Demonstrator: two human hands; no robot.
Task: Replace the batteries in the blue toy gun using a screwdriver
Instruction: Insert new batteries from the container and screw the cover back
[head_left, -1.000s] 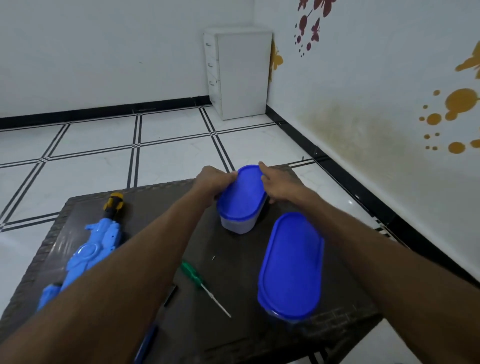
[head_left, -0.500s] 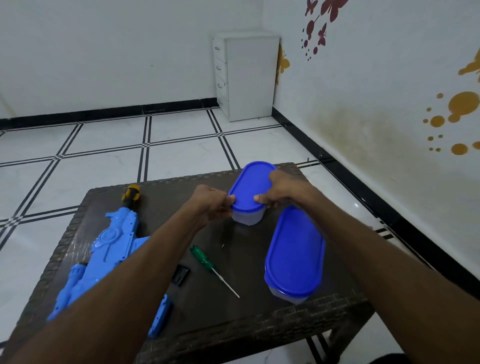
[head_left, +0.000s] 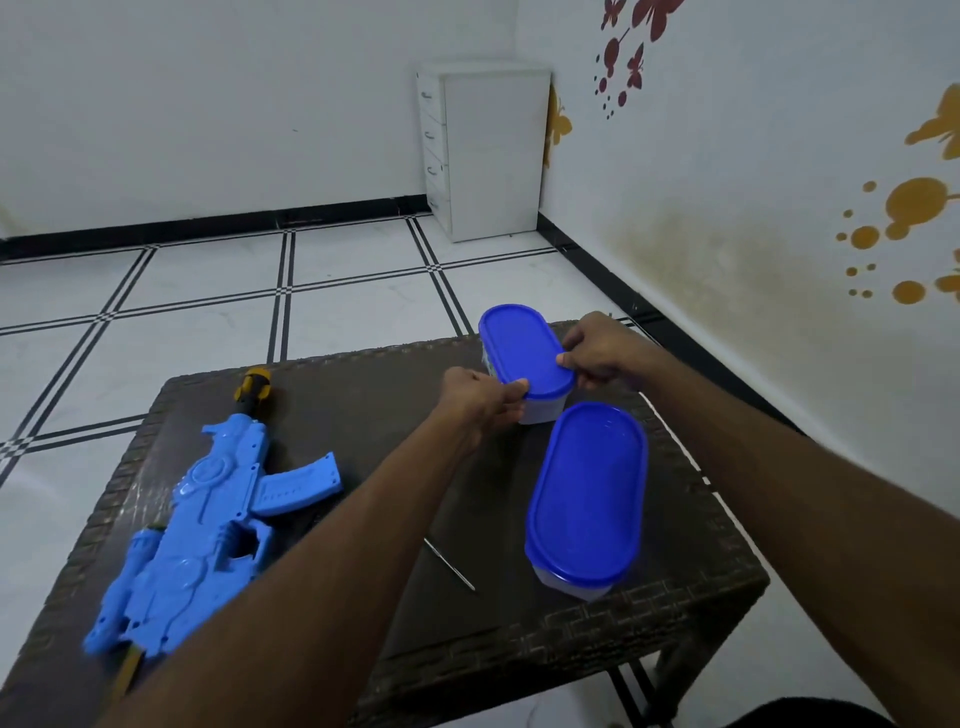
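Prying the lid off the far box (head_left: 525, 358) is the step in hand, judging by the grip: the left hand (head_left: 480, 397) pinches the near rim of its blue lid and the right hand (head_left: 597, 353) pinches the rim on the right side, both sets of fingers curled onto it. To do it well, hold the clear base down and peel 1 corner up first (what is inside cannot be seen). A 2nd box (head_left: 587, 499), lid on, stands just below it in the frame. The toy gun (head_left: 208, 525) lies untouched at lower left on the table (head_left: 363, 415); the screwdriver (head_left: 449, 564) shows only its metal shaft under the left forearm.
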